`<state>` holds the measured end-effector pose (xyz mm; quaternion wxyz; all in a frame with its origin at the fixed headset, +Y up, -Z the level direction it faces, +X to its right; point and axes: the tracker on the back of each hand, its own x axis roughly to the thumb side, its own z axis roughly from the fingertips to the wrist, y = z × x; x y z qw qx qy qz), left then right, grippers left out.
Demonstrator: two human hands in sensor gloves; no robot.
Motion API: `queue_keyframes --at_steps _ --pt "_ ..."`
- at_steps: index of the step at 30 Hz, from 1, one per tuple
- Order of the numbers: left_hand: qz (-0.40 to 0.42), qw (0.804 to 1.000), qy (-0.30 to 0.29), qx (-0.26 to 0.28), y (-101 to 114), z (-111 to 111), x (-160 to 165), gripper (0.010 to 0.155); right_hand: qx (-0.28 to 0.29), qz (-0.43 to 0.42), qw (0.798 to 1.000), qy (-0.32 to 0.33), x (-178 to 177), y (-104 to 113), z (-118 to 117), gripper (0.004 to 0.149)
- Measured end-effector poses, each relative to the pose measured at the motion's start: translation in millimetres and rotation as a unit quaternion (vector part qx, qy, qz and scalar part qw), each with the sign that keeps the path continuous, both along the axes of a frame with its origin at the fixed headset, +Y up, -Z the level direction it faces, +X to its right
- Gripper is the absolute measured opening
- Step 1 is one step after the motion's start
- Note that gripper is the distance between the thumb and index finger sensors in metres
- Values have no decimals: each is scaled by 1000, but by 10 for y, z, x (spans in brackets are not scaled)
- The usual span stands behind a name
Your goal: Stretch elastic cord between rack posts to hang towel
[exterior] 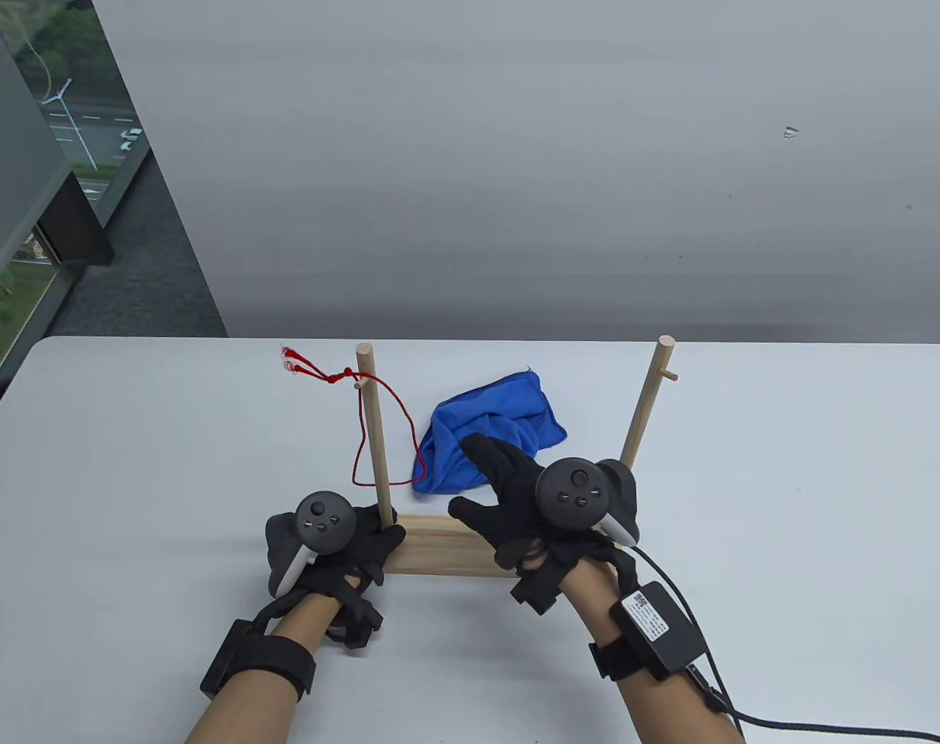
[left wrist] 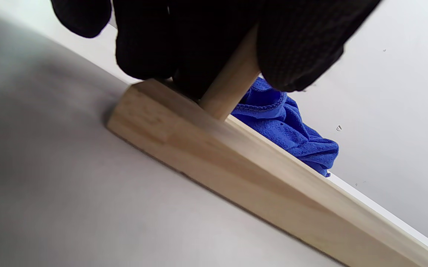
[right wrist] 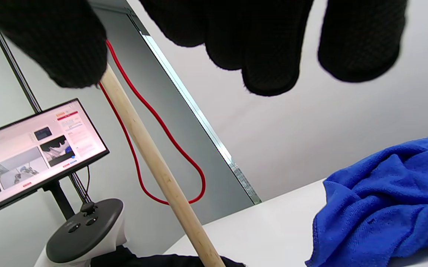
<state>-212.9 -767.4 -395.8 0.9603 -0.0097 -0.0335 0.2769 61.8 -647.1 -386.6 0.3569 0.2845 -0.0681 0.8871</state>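
The left hand (exterior: 338, 542) grasps the foot of the left post (exterior: 374, 434) where it meets the rack base (left wrist: 236, 167), near the table's front edge, while the right hand (exterior: 531, 504) hovers released, fingers spread, over the blue towel (exterior: 493, 434) behind the base. The red cord (exterior: 384, 426) hangs slack from the left post's peg in 1 loop. To do this well, keep the base pinned, pinch the loop's low end and stretch it smoothly to the right post (exterior: 646, 407).
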Motion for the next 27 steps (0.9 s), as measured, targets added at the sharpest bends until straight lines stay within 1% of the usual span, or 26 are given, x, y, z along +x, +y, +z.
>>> queue_keyframes --at_steps 6,18,22,24,27 --pt "1 1000 -1 -1 -1 -2 -1 50 -9 17 1000 -5 -135 32 -95 85" --pt "1 1000 -2 -3 1 0 -1 50 -13 34 999 3 -462 21 -242 79" --pt "-1 1000 -1 -4 0 -1 0 50 -11 34 999 -7 -520 9 -255 72" --pt "-2 1000 -1 -4 0 0 2 50 -14 40 999 -18 -538 9 -252 65" --pt "-2 1000 -1 -4 -1 -1 3 50 -2 41 999 -29 -532 23 -244 52"
